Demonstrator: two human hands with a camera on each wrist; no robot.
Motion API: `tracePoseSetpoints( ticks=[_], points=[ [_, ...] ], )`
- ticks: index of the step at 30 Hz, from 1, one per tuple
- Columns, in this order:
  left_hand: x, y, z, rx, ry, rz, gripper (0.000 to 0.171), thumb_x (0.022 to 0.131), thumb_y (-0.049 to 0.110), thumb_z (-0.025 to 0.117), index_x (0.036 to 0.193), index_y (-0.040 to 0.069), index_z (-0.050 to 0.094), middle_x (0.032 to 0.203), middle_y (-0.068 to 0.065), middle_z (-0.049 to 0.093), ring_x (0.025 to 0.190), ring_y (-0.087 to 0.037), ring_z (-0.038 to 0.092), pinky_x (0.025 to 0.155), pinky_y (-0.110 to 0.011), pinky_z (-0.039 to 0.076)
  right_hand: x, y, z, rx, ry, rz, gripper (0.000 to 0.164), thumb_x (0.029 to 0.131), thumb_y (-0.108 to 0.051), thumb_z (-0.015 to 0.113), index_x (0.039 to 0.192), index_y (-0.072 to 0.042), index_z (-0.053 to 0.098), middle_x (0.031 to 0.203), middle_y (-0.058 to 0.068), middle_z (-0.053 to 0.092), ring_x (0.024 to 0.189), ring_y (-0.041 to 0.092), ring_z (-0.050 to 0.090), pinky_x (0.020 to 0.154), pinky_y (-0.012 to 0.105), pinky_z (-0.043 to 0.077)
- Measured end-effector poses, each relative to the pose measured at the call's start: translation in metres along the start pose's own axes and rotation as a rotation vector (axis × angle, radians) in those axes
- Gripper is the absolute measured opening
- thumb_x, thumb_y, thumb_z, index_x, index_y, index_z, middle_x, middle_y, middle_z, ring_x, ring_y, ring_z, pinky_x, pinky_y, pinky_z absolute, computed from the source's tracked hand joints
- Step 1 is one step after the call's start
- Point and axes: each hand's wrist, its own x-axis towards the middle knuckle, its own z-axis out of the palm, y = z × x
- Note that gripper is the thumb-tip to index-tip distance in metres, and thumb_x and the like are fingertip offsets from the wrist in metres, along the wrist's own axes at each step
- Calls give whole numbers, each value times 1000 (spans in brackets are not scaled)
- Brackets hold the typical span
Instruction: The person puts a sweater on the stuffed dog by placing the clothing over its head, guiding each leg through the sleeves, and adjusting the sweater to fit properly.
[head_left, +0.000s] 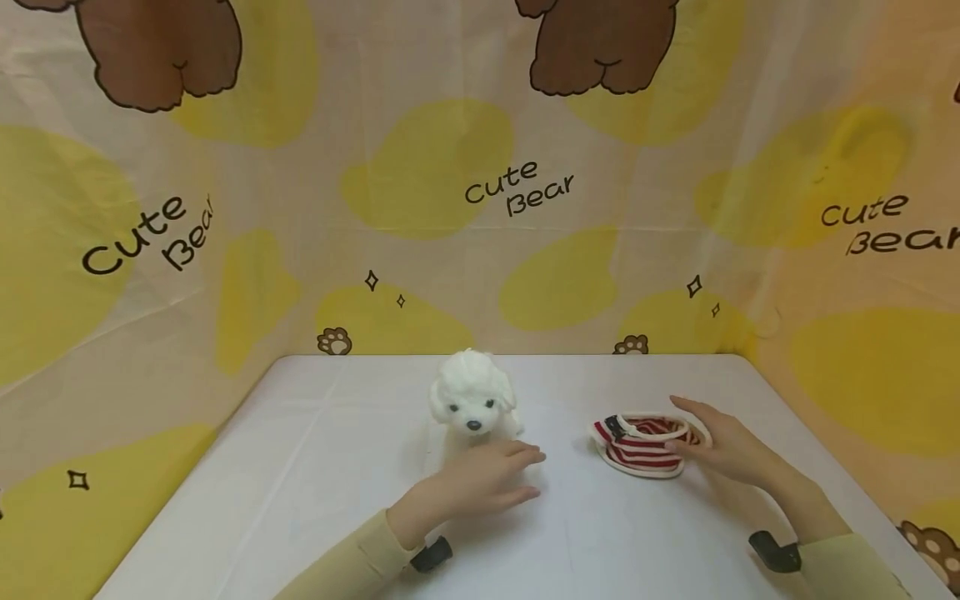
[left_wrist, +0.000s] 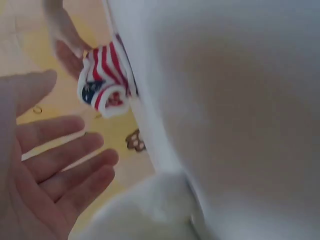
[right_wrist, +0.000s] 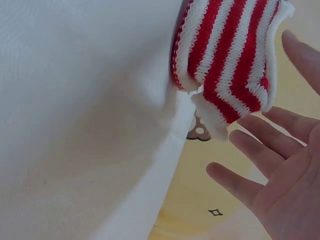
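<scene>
A white plush dog faces forward at the middle of the table, its lower body partly hidden by my left hand. That hand is held in front of the dog, palm turned to the right, fingers extended and holding nothing. To the right, a small red-and-white striped knitted garment with a dark blue patch stands on the table, its round white-edged opening facing up. My right hand is at the garment's right side, thumb in front and fingers behind. In the right wrist view its spread fingers lie right beside the striped knit.
The white table is bounded by a printed cloth backdrop at the back and both sides. Each wrist carries a black strap-on camera, one at the left wrist and one at the right.
</scene>
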Motion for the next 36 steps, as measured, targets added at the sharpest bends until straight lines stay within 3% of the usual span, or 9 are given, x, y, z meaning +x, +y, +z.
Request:
tracePoseSetpoints(
  ticks=[5,10,14,19,25,28,36],
  points=[
    [35,16,7,78,42,35,45,96,38,52,134,14,52,130,-1,59,119,-14,55,100,-25,43,-1,6,-1,21,-6,-4,64,85,-31,70,133,4,46,132,26,53,121,49,45,92,64,39],
    [70,25,15,122,139,-12,45,94,36,56,133,15,52,127,1,59,116,-13,56,97,-23,45,-1,14,-2,38,-11,-29,53,85,-24,71,127,3,54,124,22,59,110,42,57,84,53,50],
    [94,24,20,55,184,-99,43,92,31,61,131,15,53,124,1,60,115,-13,56,97,-23,45,0,17,-3,41,-28,-10,48,85,-26,71,124,-2,58,118,16,64,99,34,64,79,43,54],
    [118,20,29,-96,193,-195,36,91,28,63,124,13,59,116,0,65,107,-12,60,90,-20,47,0,17,-4,59,-39,2,44,84,-28,71,122,-7,60,110,10,68,94,29,66,77,41,54],
    [132,16,39,-282,187,-247,18,87,15,66,104,13,69,95,3,71,85,-4,63,74,-13,46,-1,14,-3,65,-30,-3,40,84,-28,71,119,-9,63,101,1,69,88,15,65,74,37,55],
    [135,16,43,-332,177,-269,13,86,10,66,98,13,70,89,4,71,79,0,61,69,-12,45,-1,14,-2,64,-17,-8,38,83,-28,72,117,-11,64,98,-2,69,86,9,64,73,32,54],
    [138,21,43,-285,218,-273,11,86,11,66,94,15,71,84,7,69,74,1,57,66,-11,42,-1,12,-6,42,-16,15,32,83,-23,72,112,-12,67,96,0,72,84,6,65,71,25,54]
  ],
)
